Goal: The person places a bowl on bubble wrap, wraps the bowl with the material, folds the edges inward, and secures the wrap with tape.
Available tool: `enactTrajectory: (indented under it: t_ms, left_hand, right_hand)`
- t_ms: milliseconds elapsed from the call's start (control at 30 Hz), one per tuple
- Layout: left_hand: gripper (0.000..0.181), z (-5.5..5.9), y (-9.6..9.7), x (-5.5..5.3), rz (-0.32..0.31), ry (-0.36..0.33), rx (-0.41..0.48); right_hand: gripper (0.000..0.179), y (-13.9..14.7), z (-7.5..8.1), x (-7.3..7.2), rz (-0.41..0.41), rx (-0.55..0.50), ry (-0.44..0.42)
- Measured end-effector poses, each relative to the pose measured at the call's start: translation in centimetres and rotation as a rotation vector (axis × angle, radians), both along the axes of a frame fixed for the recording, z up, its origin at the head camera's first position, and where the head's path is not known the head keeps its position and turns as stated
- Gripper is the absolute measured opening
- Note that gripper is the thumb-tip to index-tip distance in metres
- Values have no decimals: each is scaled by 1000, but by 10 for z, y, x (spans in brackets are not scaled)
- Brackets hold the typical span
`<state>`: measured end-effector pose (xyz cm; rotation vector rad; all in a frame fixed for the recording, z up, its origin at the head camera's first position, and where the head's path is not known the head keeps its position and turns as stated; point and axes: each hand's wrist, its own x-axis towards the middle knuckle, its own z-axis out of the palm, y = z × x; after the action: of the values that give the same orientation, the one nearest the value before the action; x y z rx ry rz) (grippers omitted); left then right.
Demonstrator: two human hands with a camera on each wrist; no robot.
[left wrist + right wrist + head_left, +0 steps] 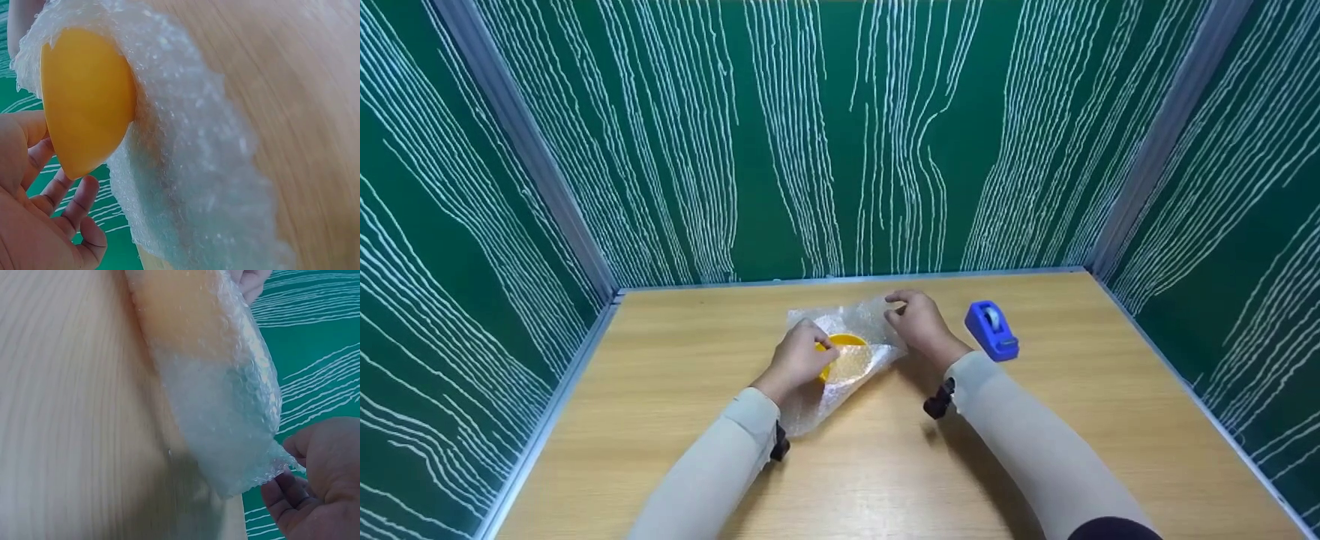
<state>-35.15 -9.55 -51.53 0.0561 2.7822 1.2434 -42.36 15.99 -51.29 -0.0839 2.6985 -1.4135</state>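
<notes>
A yellow bowl (847, 340) sits on a sheet of clear bubble wrap (870, 313), one part of which is folded up over it. My left hand (801, 352) is at the bowl's left rim, thumb and index fingertips pinching the folded wrap's edge. In the left wrist view the bowl's (90, 101) side shows bare, and those fingertips are hidden behind its rim; the other fingers curl loosely. My right hand (919, 324) pinches the wrap at its right side. The right wrist view shows the bubble wrap (219, 422) corner between the right hand's (320, 478) thumb and fingers.
A blue tape dispenser (992, 330) with a roll of tape stands right of my right hand. Beneath everything is a wooden table (660, 360). Green panels (840, 150) with white wavy lines rise along its back and both sides.
</notes>
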Motion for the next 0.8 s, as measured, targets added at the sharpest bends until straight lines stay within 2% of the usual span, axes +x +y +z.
enactTrajectory:
  t_ms: [200, 500, 600, 800]
  left_hand:
    - [15, 2, 0, 2, -4, 7, 4]
    - [14, 5, 2, 4, 3, 24, -20]
    - [14, 5, 3, 4, 11, 8, -14]
    - [15, 4, 2, 3, 16, 5, -17]
  right_hand:
    - [34, -3, 0, 0, -9, 33, 42]
    - [15, -10, -1, 3, -22, 28, 264]
    - [16, -13, 0, 5, -18, 14, 272]
    - [32, -20, 5, 15, 14, 30, 267]
